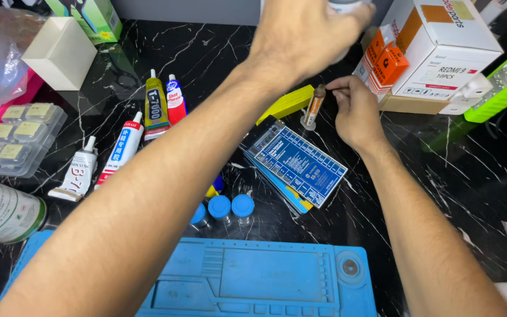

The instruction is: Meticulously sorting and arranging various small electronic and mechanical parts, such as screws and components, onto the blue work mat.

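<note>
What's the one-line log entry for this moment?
left hand: grips a grey-capped item, mostly out of frame | right hand: pinches small brown syringe tilted over black marble table | blue board: beside syringe

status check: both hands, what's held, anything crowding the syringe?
Right hand pinching small brown syringe, upright on black marble table. Left hand gripping something at top edge, mostly out of frame. Blue board and yellow tool close beside syringe.

Black marble-veined desk [453,176], blue work mat [253,282] along its near edge, four glue tubes [125,147] lying left of centre, blue stencil plates [294,164] stacked mid-desk, blue-capped vials [231,206] beside them, clear compartment case [19,138] at left, white cartons [447,47] and what may be a green lamp [500,85] at right.
</note>
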